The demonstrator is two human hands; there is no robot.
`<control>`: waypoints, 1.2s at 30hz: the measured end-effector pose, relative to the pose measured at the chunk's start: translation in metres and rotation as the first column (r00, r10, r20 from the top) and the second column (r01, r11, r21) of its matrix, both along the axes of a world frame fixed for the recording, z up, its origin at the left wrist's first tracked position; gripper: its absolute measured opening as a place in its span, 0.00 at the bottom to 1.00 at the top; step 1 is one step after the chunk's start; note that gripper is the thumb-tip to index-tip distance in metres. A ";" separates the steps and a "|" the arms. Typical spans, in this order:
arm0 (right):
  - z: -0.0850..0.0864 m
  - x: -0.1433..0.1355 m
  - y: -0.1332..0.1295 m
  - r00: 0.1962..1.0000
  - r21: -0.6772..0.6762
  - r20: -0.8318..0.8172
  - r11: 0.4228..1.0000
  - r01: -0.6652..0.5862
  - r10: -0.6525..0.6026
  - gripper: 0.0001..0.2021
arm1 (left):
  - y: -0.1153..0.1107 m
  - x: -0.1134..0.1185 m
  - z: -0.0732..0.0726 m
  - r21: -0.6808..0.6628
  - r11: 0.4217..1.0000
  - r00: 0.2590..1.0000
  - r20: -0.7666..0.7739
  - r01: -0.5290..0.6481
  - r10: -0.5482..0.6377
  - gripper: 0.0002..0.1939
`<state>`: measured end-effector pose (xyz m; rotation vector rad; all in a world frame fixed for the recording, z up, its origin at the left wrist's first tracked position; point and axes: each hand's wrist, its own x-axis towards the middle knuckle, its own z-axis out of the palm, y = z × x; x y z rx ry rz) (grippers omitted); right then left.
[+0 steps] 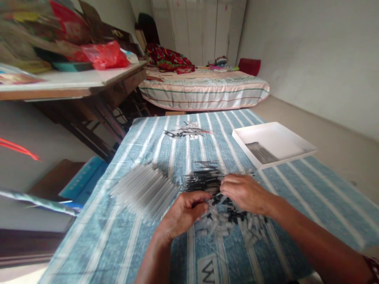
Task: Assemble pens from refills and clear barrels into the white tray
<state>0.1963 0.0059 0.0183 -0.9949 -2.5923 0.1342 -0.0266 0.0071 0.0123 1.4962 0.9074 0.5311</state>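
My left hand [186, 211] is closed in a pinch at the near edge of a pile of thin black sticks [199, 179] that look like pen refills. Close beside it on the right, my right hand [247, 193] pinches with its fingertips over the same pile. Whatever is between the fingers is too small to make out. Below both hands lie many short, whitish, translucent cap-like pieces [217, 227], mixed with small black parts [237, 215]. To the left of my left hand, long translucent tubes [145, 191], resembling pen barrels, lie side by side in a stack.
A shallow white box [284, 140] at the right holds a row of slim grey sticks [262, 152]. Farther back lies a loose heap of thin pieces [185, 131]. The striped blue cloth [118, 232] covers the table. A bed [204, 92] and a cluttered side table [79, 85] stand beyond.
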 end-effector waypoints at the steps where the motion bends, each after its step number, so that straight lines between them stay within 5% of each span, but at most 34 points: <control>1: 0.001 -0.005 -0.001 0.999 0.014 -0.030 1.000 -0.010 0.010 0.13 | 0.000 0.001 0.001 -0.006 1.000 1.000 0.024 -0.006 0.006 0.08; 8: 0.004 -0.007 -0.006 0.955 0.104 -0.291 0.990 0.097 -0.062 0.08 | 0.002 -0.002 -0.002 -0.042 0.985 0.956 0.236 -0.167 0.172 0.12; 19: -0.025 -0.002 -0.029 0.967 -0.080 0.242 0.992 0.102 -0.080 0.10 | 0.000 -0.002 -0.006 -0.071 0.981 0.946 0.260 -0.181 0.193 0.13; 27: -0.033 -0.009 -0.031 0.953 -0.085 0.286 0.988 0.127 -0.098 0.09 | -0.001 0.002 -0.004 -0.084 0.982 0.953 0.239 -0.169 0.184 0.12; 33: -0.037 -0.011 -0.028 0.977 -0.127 0.178 0.982 0.142 -0.118 0.06 | -0.003 0.005 -0.004 -0.129 0.979 0.958 0.223 -0.155 0.181 0.12; 36: -0.034 -0.008 -0.026 0.979 -0.166 -0.141 0.978 0.125 -0.149 0.07 | -0.003 0.006 -0.005 -0.145 0.978 0.953 0.242 -0.148 0.180 0.12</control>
